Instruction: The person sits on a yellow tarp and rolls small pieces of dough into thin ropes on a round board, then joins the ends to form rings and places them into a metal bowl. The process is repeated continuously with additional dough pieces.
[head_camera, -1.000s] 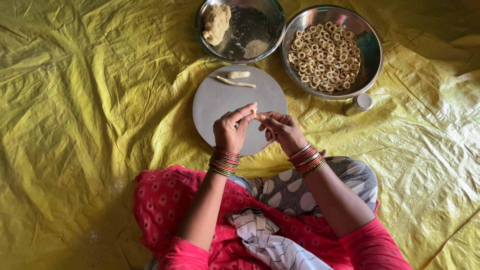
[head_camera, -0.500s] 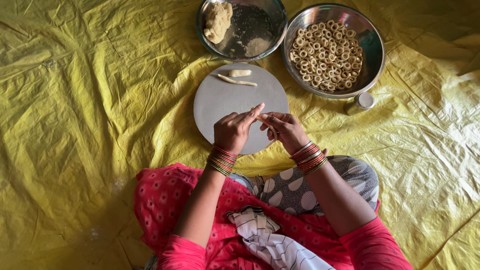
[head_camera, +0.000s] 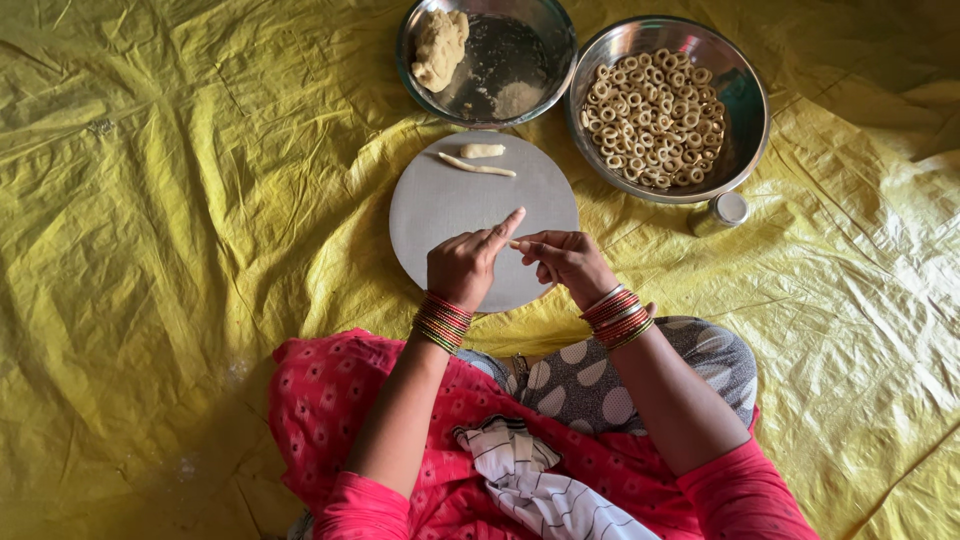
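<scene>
Both hands, left hand and right hand, pinch a thin dough strip over the round board. Bowl of rings fairly full; dough lump and two pieces left.

No labels, signs or screens show here. The only container of a package kind is a small cylindrical jar with a pale lid, silvery grey, standing on the yellow sheet at about two o'clock from the picture's centre, just beside the ring-filled steel bowl.
</scene>
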